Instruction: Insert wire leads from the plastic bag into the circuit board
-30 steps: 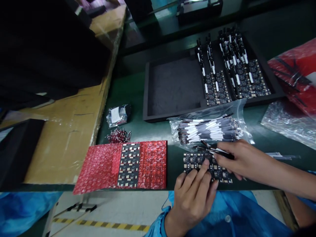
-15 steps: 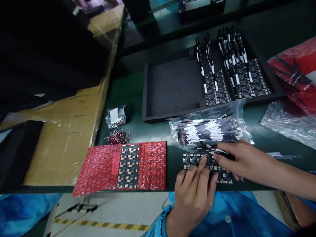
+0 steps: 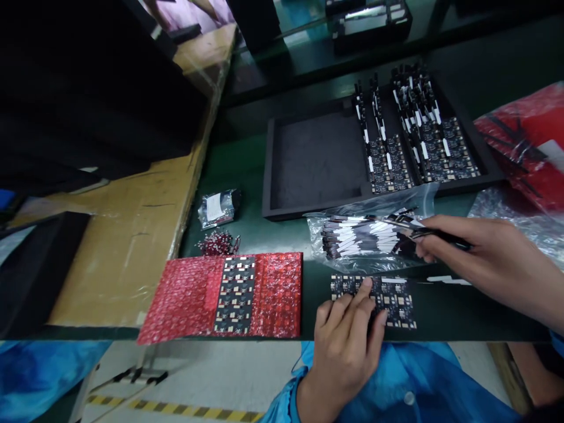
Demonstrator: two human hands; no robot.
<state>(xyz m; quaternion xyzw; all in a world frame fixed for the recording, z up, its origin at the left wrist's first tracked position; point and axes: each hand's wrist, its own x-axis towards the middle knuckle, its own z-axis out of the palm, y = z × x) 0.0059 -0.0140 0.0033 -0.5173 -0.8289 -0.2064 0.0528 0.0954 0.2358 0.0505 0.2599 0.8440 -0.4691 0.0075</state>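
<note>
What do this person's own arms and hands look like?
Both the left hand and right hand are bare, with no gloves or rings visible. A shiny blue left sleeve ends in a cuff at the wrist; the right sleeve shows only as a blue sliver at the edge.

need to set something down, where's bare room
A wide bay in the black tray, left of the wired boards. A smaller patch of green tabletop lies between the small labelled bag and the tray. Crowded: the cable bag, right hand at its right end, and the circuit board under the left hand.
</note>
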